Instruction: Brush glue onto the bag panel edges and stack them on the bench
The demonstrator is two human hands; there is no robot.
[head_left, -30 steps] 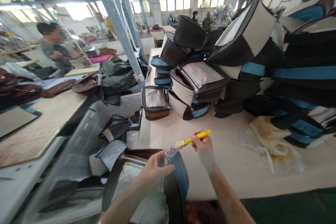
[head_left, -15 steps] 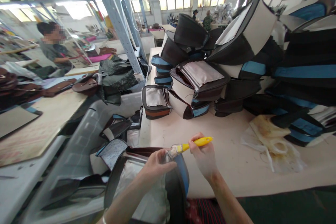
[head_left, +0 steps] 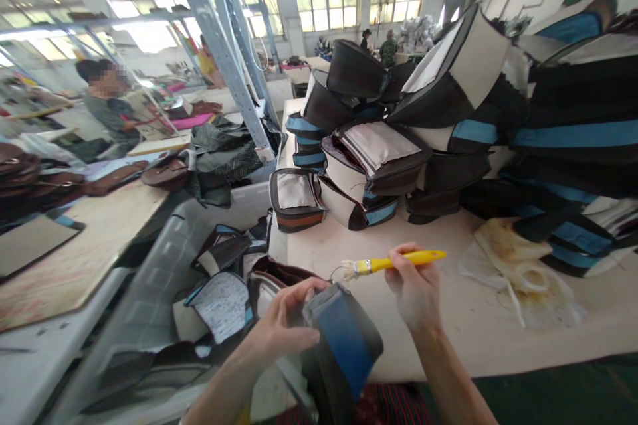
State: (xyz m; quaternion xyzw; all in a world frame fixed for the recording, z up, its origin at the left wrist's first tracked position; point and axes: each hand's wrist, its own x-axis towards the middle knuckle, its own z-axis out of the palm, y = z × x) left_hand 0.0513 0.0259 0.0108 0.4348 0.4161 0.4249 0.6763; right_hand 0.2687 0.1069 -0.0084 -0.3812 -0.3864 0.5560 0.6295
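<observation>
In my right hand is a brush with a yellow handle. Its pale bristles point left, apart from the bag and just above its upper edge. My left hand grips the top edge of a half-made bag, dark with a blue band, tilted at the table's front edge. The thumb lies across the near side of that edge. My left forearm hides part of the bag.
Half-made bags are piled at the back and right of the table. A stained plastic bag lies at right. To the left stands a clear bin holding bag pieces; beyond it rises a metal post. A person sits farther left.
The brush has moved right, away from my left hand and off the bag's edge. The bag has been turned, so its blue band faces me more.
</observation>
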